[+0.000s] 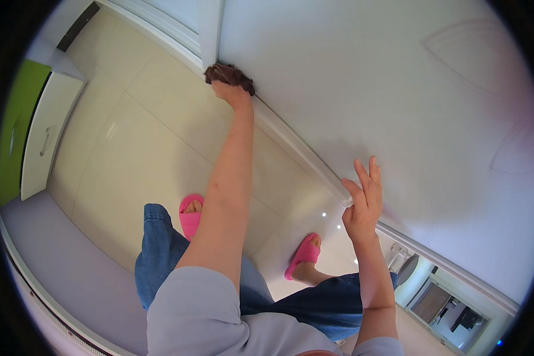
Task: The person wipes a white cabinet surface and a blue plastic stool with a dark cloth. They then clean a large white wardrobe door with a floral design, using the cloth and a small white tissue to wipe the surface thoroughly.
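My left hand (229,92) reaches far forward and presses a bunched dark brown cloth (229,76) against the lower frame of a white panel door. The cloth covers its fingers and lies where an upright white frame post (210,40) meets the white edge strip (289,138). Nearer my body, my right hand (364,198) touches the edge strip of the pale door panel (382,98). Its fingers are spread and raised along the panel. Something whitish shows by its thumb, and I cannot tell whether it is part of the strip.
Glossy cream floor tiles (129,147) lie below, with my pink slippers (303,256) on them. A cabinet with green (20,129) and white drawer fronts (49,138) stands at left. Along the lower left runs a pale grey surface (75,267). A framed opening (447,311) shows at lower right.
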`<state>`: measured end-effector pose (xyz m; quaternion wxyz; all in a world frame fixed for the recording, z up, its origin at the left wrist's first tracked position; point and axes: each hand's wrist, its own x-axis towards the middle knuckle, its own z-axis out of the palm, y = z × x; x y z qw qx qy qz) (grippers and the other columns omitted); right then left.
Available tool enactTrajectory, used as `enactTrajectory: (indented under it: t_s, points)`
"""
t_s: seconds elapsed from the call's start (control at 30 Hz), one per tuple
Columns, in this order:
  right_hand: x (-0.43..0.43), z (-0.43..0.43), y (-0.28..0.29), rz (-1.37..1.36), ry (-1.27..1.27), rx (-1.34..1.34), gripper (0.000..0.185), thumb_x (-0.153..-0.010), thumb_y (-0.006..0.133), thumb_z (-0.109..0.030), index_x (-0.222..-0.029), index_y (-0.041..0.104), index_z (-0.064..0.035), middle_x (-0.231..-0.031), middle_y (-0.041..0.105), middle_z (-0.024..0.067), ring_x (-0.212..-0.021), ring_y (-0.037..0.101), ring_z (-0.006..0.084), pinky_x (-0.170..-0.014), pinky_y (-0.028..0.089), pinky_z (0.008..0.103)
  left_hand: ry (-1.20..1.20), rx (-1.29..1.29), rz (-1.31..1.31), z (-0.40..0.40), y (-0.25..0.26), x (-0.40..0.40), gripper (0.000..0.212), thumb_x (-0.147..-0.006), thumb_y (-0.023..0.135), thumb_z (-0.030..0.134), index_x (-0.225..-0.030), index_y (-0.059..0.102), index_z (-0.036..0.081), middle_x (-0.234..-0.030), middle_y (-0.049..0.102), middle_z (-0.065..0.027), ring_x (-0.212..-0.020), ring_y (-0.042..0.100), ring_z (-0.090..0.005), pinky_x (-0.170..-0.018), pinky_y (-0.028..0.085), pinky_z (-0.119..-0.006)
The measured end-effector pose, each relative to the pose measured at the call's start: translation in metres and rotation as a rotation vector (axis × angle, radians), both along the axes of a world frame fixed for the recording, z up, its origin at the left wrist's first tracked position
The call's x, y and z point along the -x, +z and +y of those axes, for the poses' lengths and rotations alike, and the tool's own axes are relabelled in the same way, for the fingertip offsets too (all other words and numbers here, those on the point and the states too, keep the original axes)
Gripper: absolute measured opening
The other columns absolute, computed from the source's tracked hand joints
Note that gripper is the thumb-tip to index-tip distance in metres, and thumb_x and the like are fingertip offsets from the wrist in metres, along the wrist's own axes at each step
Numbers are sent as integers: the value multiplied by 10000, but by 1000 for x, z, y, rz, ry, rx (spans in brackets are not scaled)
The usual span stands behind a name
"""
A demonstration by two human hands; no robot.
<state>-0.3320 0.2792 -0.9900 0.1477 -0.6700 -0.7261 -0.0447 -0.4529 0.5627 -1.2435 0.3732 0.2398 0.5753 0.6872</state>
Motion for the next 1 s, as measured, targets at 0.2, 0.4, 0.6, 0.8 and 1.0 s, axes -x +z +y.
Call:
enactTrajectory:
  t_s: [0.2,0.4,0.6,0.8,1.0]
  points:
    - [-13,-41,0,98,-149,65,430,-651,487,177,-986,645,-42,-1291,618,151,-1313,514,387,-1033,472,473,-177,129,212,-97,11,-59,254,-938,536,88,-1144,534,-60,-1174,570,-209,-1073,542,-343,-971,426,-433]
    - [-8,-61,16,134,-116,27,436,-633,466,165,-982,638,-31,-1211,634,156,-1231,586,377,-948,523,434,-259,-61,-73,-160,103,-96,511,-842,524,12,-1327,376,-56,-1197,429,-154,-1135,430,-316,-1043,335,-374]
    - [-17,-72,39,186,-175,-105,410,-631,450,162,-957,637,-3,-1182,643,172,-1189,604,393,-933,524,434,-277,-635,280,-144,192,-94,894,-780,651,51,-1509,135,-7,-1551,138,-314,-1410,180,-515,-1152,140,-598]
    - [-19,-81,55,197,-186,-184,395,-635,438,160,-944,633,10,-1167,650,174,-1164,614,390,-924,525,419,-419,-820,719,-164,135,-99,732,-721,651,114,-1368,332,-5,-1404,327,-263,-1322,296,-451,-1139,176,-581]
    - [-31,-104,55,168,-231,-169,418,-613,470,155,-954,644,-12,-1168,654,154,-1161,618,368,-902,530,408,-272,-56,339,-134,53,-76,570,-855,452,-71,-1401,297,-123,-1443,356,-297,-1356,369,-393,-1181,250,-446]
